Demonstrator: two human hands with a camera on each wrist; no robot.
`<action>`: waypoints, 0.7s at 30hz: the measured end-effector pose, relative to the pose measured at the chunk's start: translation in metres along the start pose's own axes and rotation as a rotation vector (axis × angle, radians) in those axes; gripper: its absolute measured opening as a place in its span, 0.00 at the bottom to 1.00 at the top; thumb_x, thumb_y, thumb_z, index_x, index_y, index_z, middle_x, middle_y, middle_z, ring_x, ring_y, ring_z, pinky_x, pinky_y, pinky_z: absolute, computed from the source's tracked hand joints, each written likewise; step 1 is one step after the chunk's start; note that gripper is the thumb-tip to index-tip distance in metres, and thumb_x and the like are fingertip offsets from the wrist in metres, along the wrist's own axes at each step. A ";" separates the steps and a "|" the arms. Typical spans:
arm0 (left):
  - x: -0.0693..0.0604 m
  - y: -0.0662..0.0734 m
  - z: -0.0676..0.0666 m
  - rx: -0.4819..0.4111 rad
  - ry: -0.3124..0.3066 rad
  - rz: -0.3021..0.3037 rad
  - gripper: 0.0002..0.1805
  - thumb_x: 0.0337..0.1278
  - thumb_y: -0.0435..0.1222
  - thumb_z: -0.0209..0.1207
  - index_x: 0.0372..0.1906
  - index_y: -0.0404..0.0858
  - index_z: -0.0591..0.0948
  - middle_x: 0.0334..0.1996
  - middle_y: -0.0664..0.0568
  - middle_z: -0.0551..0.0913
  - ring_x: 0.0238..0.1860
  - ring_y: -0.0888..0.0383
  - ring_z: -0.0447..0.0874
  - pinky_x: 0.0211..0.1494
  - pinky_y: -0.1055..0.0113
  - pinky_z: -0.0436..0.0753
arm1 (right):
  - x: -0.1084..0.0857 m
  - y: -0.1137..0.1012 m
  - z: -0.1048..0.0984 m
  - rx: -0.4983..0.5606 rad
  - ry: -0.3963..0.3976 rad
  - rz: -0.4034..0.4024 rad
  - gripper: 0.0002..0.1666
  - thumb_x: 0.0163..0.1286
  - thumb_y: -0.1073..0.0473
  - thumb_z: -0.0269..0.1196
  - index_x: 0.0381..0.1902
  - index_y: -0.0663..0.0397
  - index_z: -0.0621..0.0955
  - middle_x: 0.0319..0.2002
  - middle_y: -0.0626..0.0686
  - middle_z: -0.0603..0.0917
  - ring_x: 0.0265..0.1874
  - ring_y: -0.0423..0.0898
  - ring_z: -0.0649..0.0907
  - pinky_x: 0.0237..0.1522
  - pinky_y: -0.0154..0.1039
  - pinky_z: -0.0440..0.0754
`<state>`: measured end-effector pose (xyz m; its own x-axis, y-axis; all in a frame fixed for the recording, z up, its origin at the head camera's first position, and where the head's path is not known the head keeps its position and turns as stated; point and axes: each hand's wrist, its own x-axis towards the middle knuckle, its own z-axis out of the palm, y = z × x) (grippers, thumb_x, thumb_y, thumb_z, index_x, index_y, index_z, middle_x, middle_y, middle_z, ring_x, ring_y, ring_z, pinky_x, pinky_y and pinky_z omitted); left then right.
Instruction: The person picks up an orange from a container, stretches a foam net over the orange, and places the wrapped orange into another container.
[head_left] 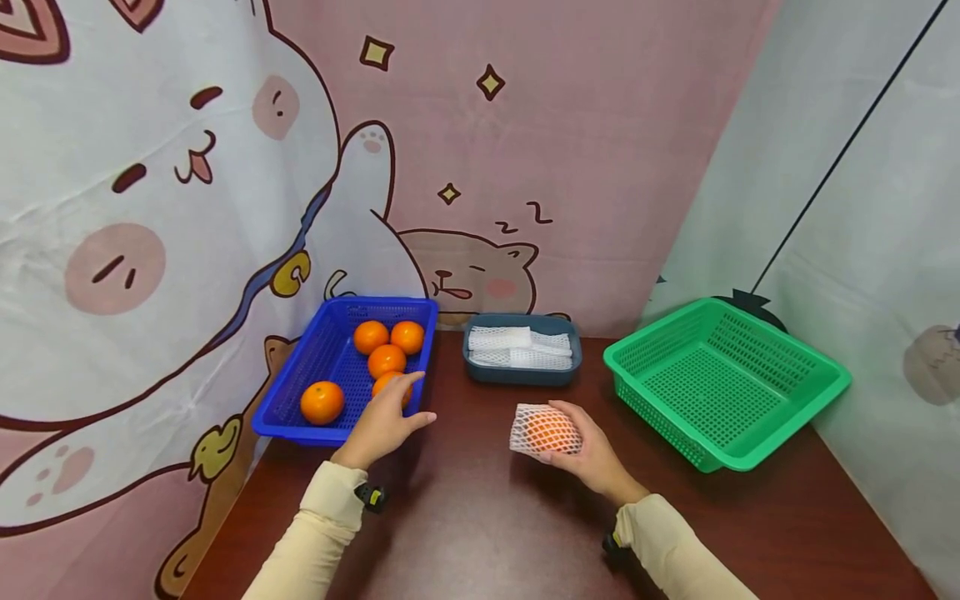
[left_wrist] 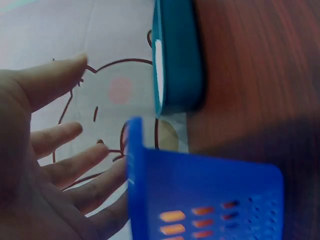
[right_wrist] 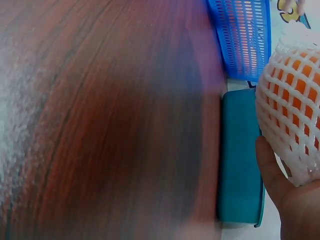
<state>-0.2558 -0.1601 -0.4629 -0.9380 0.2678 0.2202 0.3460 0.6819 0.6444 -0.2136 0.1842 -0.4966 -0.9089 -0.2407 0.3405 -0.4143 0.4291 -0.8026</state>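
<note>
My right hand point(head_left: 595, 457) grips an orange point(head_left: 550, 432) wrapped in a white foam net point(head_left: 522, 429), held above the table. In the right wrist view the net point(right_wrist: 292, 100) covers the orange, with fruit showing through its mesh. My left hand point(head_left: 385, 421) hovers at the right edge of the blue basket point(head_left: 300, 432), fingers spread and nothing in its grasp. Several bare oranges point(head_left: 322, 403) lie in that basket, one partly hidden behind the left hand. From the left wrist, the left hand point(left_wrist: 65, 170) appears beside the basket's rim point(left_wrist: 136, 175), thumb apart from the fingers.
A dark teal tray point(head_left: 522, 375) with several folded white foam nets point(head_left: 498, 337) stands at the back middle. On the right sits a green basket point(head_left: 660, 417) with nothing visible in it. A printed curtain point(head_left: 600, 167) hangs behind the brown table point(head_left: 480, 533).
</note>
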 end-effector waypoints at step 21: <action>-0.023 -0.016 0.014 0.222 0.075 -0.002 0.33 0.51 0.40 0.70 0.63 0.35 0.76 0.58 0.42 0.78 0.56 0.43 0.77 0.58 0.44 0.72 | 0.000 0.036 -0.006 -0.108 0.087 -0.018 0.48 0.48 0.51 0.79 0.67 0.47 0.71 0.60 0.50 0.74 0.57 0.48 0.72 0.58 0.54 0.66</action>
<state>-0.2395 -0.1675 -0.4885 -0.9350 0.2207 0.2776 0.3325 0.8178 0.4698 -0.2294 0.2045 -0.5229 -0.8999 -0.1752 0.3993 -0.4292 0.5176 -0.7402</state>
